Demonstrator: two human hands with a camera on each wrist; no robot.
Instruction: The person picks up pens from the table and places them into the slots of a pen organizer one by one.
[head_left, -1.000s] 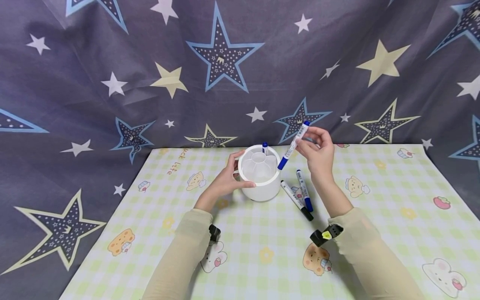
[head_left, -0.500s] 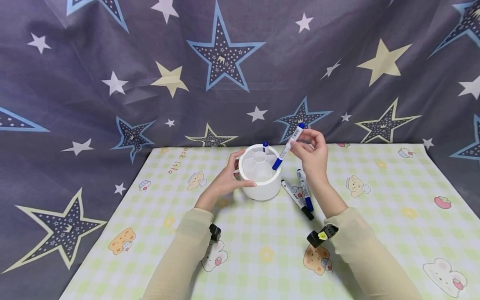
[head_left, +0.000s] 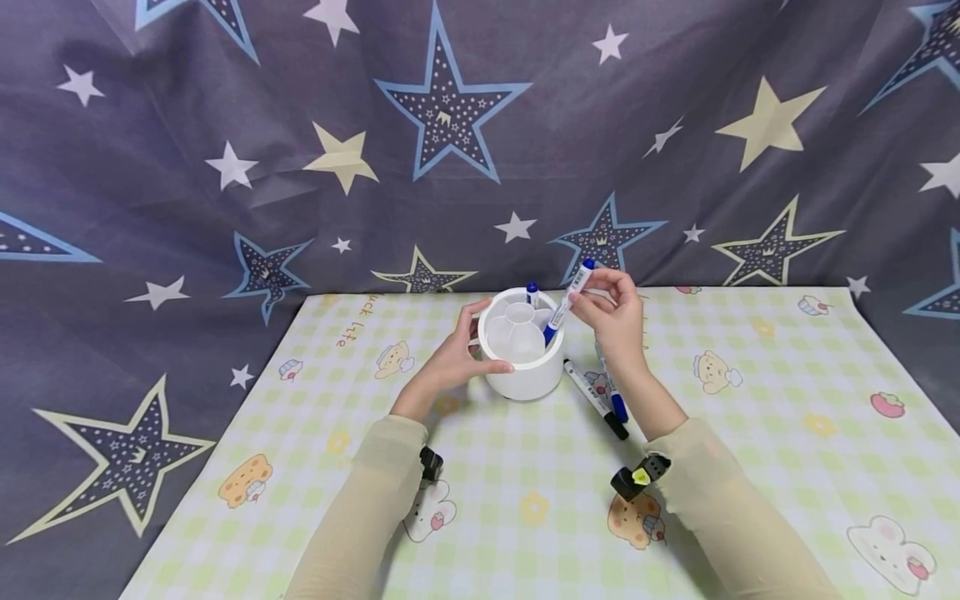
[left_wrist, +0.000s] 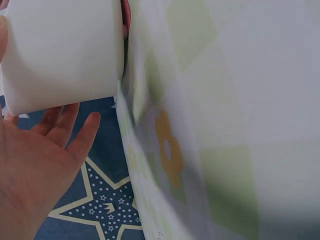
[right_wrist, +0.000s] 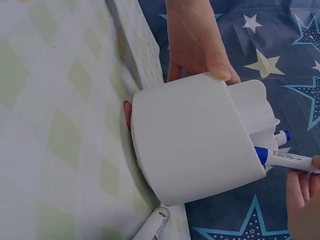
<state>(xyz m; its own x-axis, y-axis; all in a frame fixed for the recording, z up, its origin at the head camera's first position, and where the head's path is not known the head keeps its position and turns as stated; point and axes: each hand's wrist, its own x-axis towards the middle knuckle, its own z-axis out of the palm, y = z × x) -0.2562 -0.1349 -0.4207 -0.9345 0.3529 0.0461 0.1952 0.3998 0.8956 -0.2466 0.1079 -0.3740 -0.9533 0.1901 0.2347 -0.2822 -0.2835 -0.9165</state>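
From where I stand, the person's two hands are apart, each with its own hold. The left hand (head_left: 450, 354) grips the white pen holder (head_left: 525, 383) from its left side, thumb laid over the front of the rim and fingers round behind. The holder stands upright near the back edge of the table, on a green-and-white checked tablecloth (head_left: 487, 550), its inside split into rounded compartments. The right hand (head_left: 615, 321) pinches a slanted marker (head_left: 570, 298) near its upper end; the blue lower end is inside the rim, on the holder's right side, though I can't fairly tell whether it touches the bottom. A second blue-tipped marker (head_left: 532, 293) stands in a compartment at the back. Just beside the holder, to the right, a black-capped marker (head_left: 595, 400) lies on the cloth, and next to it lies a blue-capped marker (head_left: 618, 408), partly hidden by the right hand and wrist. A dark curtain (head_left: 285, 75) printed with stars hangs behind the table.
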